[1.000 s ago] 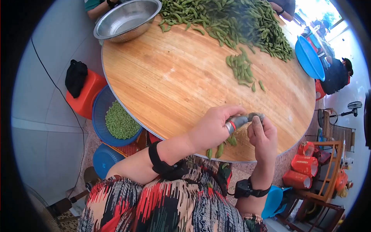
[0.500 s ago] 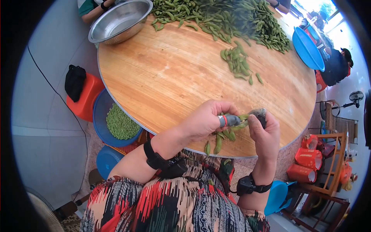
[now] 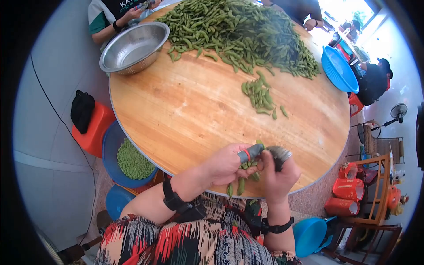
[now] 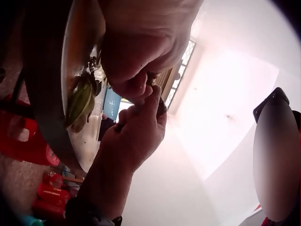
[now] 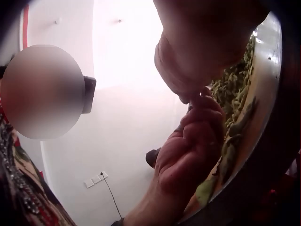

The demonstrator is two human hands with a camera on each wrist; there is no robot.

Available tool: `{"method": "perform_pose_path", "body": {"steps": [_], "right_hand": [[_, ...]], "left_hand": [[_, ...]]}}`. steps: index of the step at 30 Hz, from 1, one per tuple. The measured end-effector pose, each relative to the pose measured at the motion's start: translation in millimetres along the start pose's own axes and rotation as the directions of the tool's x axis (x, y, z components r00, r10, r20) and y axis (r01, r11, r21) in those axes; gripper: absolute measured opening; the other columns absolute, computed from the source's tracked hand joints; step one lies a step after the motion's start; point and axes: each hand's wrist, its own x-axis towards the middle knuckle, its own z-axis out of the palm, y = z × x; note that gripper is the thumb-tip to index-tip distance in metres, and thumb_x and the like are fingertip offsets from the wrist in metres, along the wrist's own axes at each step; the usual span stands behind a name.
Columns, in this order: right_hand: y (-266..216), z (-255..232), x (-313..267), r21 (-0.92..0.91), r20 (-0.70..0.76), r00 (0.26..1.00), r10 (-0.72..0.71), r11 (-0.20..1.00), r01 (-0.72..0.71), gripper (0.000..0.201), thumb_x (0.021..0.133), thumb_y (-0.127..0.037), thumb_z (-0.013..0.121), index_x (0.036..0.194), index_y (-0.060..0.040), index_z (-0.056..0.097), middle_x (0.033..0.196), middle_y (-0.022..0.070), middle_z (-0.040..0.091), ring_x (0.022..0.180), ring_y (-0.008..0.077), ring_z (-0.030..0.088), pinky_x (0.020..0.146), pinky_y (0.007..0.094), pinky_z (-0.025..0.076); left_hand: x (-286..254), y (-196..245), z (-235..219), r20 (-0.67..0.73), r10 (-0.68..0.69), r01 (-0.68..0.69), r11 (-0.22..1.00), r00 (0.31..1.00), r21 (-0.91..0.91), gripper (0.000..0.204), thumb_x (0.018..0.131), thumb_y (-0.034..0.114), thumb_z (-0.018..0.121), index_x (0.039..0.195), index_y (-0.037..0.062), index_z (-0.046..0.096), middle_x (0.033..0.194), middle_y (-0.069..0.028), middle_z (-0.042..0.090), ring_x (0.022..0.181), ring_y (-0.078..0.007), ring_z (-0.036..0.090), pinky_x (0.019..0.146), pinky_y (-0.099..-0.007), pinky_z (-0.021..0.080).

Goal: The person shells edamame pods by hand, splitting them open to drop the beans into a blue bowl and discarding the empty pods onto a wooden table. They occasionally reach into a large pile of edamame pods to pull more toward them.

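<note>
Over the near edge of the round wooden table, my left hand (image 3: 225,164) grips a green soybean pod (image 3: 259,142), its tip showing above the fingers. A grey cover with a red band wraps one digit of this hand. My right hand (image 3: 282,174) meets it from the right, thumb and fingers pinching at the same pod; a dark cover sits on one of its fingers. Most of the pod is hidden by the fingers. Several loose pods (image 3: 241,186) lie on the table just below the hands. In the left wrist view, the fingertips of both hands come together above pods (image 4: 81,103).
A large heap of pods (image 3: 238,35) covers the table's far side, with a small pile (image 3: 258,95) nearer. A metal colander (image 3: 134,46) stands at far left, a blue basket (image 3: 339,70) at far right. Shelled beans (image 3: 134,160) fill a blue tub below the left edge. Other people sit around.
The hands have come closer together around the pod, after standing slightly apart half a second ago. The head view has tilted up, showing more of the heap and people.
</note>
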Motion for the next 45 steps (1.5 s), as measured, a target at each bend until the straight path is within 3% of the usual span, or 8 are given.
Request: {"method": "perform_pose_path", "body": {"steps": [3,13,16,19,24,28,35,45], "right_hand": [[11,2,-4,-0.194,0.049,0.967,-0.252,0.947,0.256,0.007,0.076,-0.001,0.066,0.080,0.0014,0.060,0.061,0.0047,0.059,0.051,0.0085,0.054,0.046,0.0236,0.041],[14,4,-9,0.291,0.149,0.949,0.278,0.905,-0.311,0.008,0.077,-0.005,0.066,0.079,0.0003,0.059,0.059,0.0009,0.055,0.052,0.0052,0.048,0.047,0.0214,0.037],[14,6,-6,-0.229,0.190,0.965,-0.182,0.947,0.224,0.007,0.080,-0.006,0.064,0.083,-0.0001,0.061,0.065,-0.0017,0.057,0.055,0.0056,0.049,0.050,0.0205,0.038],[16,-16,39,-0.039,0.423,0.885,0.194,0.980,-0.197,0.012,0.080,-0.010,0.063,0.086,-0.0002,0.062,0.064,0.0065,0.059,0.055,0.0118,0.055,0.051,0.0237,0.041],[74,-24,116,-0.469,0.178,0.983,-0.052,0.873,0.132,0.021,0.082,-0.020,0.060,0.091,-0.0011,0.060,0.069,0.0158,0.060,0.064,0.0289,0.059,0.057,0.0371,0.045],[56,-13,86,-0.641,0.435,0.899,0.045,0.716,0.275,0.023,0.081,-0.019,0.060,0.091,0.0004,0.057,0.073,0.0211,0.059,0.068,0.0352,0.059,0.061,0.0409,0.046],[6,-11,21,-0.081,0.459,0.821,0.339,0.936,-0.342,0.016,0.086,-0.015,0.058,0.090,0.0006,0.058,0.062,-0.0017,0.052,0.056,0.0046,0.047,0.049,0.0210,0.037],[7,2,-11,-0.272,0.281,0.923,-0.261,0.901,0.338,0.012,0.077,-0.007,0.063,0.082,-0.0003,0.055,0.061,0.0116,0.055,0.050,0.0218,0.054,0.046,0.0313,0.040]], "left_hand": [[2,-5,-9,-0.028,0.061,-0.062,0.997,0.998,-0.054,0.017,0.093,0.019,0.046,0.096,0.0036,0.054,0.079,-0.0008,0.053,0.061,-0.0046,0.045,0.048,-0.0151,0.031],[2,-8,-7,-0.161,0.198,-0.206,0.978,0.967,-0.036,0.011,0.088,0.009,0.053,0.097,0.0048,0.057,0.077,0.0005,0.056,0.061,-0.0034,0.049,0.046,-0.0134,0.034],[1,-4,-6,-0.251,0.270,-0.278,0.961,0.930,0.003,0.010,0.088,0.008,0.052,0.097,0.0057,0.057,0.077,-0.0007,0.057,0.062,-0.0041,0.050,0.045,-0.0135,0.034],[0,3,-8,-0.272,0.312,-0.323,0.946,0.911,0.002,0.011,0.087,0.006,0.052,0.097,0.0063,0.056,0.078,-0.0029,0.057,0.062,-0.0060,0.052,0.045,-0.0134,0.035],[1,5,-9,-0.265,0.322,-0.329,0.944,0.909,0.018,0.012,0.085,0.004,0.051,0.097,0.0062,0.054,0.078,-0.0051,0.057,0.062,-0.0083,0.053,0.047,-0.0129,0.036],[-1,5,-12,-0.257,0.338,-0.335,0.940,0.905,0.060,0.009,0.086,0.006,0.052,0.095,0.0055,0.054,0.078,-0.0047,0.057,0.060,-0.0058,0.051,0.047,-0.0136,0.033],[3,-1,-8,-0.198,0.378,-0.342,0.919,0.905,0.194,0.005,0.086,0.009,0.054,0.089,0.0056,0.056,0.072,-0.0003,0.056,0.056,-0.0026,0.045,0.047,-0.0145,0.030],[0,-1,-13,-0.157,0.241,-0.226,0.968,0.958,0.108,0.009,0.087,0.013,0.057,0.092,0.0058,0.059,0.072,0.0020,0.056,0.056,-0.0025,0.046,0.049,-0.0158,0.034]]}}
